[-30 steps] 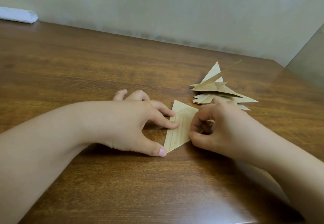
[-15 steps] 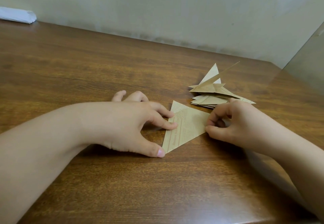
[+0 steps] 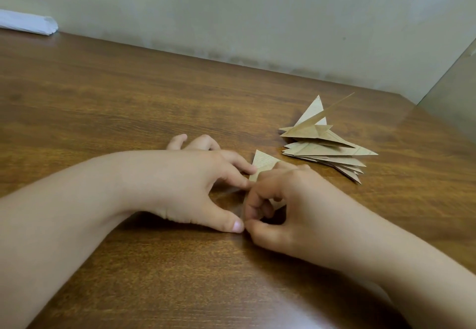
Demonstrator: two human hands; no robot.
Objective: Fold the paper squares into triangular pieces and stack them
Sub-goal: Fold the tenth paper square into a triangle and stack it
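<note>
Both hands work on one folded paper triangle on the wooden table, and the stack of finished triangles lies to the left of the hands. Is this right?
Not quite. In the head view the stack of finished triangles lies to the right of the hands, beyond the right hand. The left hand and right hand do work on one paper triangle.

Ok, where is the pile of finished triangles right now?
In the head view the pile of folded triangles lies on the wooden table, right of centre, just beyond the right hand and apart from the triangle being folded.

Bare table [image 3: 128, 102] lies open to my left and in front of me. To my right the stack of folded triangles [image 3: 327, 145] blocks the way, one flap raised. Wall [image 3: 231, 14] closes the far edge; white roll [image 3: 28, 23] occupies far-left corner.
</note>
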